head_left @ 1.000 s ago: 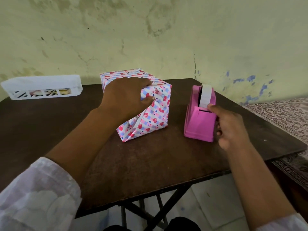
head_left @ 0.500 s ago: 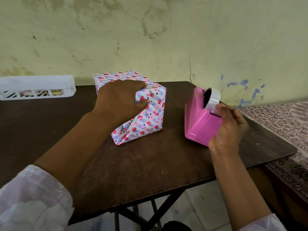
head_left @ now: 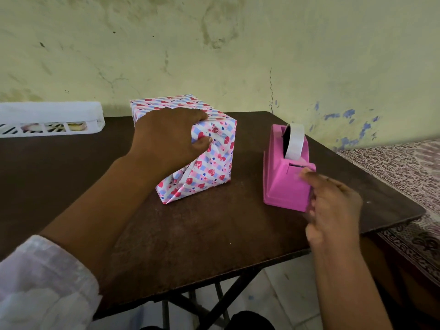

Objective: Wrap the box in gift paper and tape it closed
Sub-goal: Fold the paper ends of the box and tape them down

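Head view: the folded end flap of the wrapped box (head_left: 215,160) is pinched shut under the curled fingers (head_left: 202,141) of the left hand (head_left: 166,139); the right hand (head_left: 333,206) is half-closed against the near end of the pink tape dispenser (head_left: 284,184), its grip blurred. Both are stood mid-table (head_left: 190,234), apart, a white basket (head_left: 47,120) far left; bare wood is left toward the near edge.

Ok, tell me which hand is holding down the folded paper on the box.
The left hand: it presses the flap on the wrapped box. The right hand is apart from the box, at the pink tape dispenser.
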`<state>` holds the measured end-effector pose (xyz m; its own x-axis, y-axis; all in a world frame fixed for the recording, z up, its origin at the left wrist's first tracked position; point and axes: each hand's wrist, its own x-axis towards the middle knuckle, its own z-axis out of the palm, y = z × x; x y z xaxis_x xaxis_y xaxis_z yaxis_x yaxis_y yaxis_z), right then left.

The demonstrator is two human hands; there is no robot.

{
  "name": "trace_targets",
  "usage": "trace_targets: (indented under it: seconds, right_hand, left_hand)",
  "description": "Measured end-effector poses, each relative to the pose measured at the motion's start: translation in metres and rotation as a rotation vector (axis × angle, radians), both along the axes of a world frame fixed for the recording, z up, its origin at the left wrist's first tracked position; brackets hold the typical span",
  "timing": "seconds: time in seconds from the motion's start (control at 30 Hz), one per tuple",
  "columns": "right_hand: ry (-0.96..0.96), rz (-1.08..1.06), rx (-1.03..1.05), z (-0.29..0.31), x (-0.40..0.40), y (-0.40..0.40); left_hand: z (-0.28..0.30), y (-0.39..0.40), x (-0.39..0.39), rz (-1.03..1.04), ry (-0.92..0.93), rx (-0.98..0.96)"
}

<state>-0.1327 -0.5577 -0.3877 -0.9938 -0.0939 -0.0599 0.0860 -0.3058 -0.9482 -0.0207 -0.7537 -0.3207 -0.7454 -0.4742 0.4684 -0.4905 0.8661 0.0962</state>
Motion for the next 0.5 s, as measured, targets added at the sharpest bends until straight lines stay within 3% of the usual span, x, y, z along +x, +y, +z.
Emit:
trace_targets:
  seconds: [0.13,0.23,0.27,0.4,0.5]
  right_hand:
    - [-0.057,0.059,0.042,-0.001,0.000,0.004]
    - [0.022,0.082,0.137,0.003,0.001,0.004]
    - [0.104,0.058,0.233,0.002,0.001,0.003]
    - [0.699,-0.261,0.959,0.000,0.001,0.004]
    - [0.790,-0.308,1.205,0.008,0.005,0.007]
  left_hand:
    - [-0.001,0.000,0.000,-0.002,0.005,-0.007]
    - [-0.002,0.000,0.000,-0.012,0.014,-0.009]
    - [-0.001,0.000,0.000,-0.015,0.015,-0.006]
    - [-0.002,0.001,0.001,-0.017,0.009,-0.021]
    - [-0.002,-0.001,0.000,-0.017,0.002,-0.035]
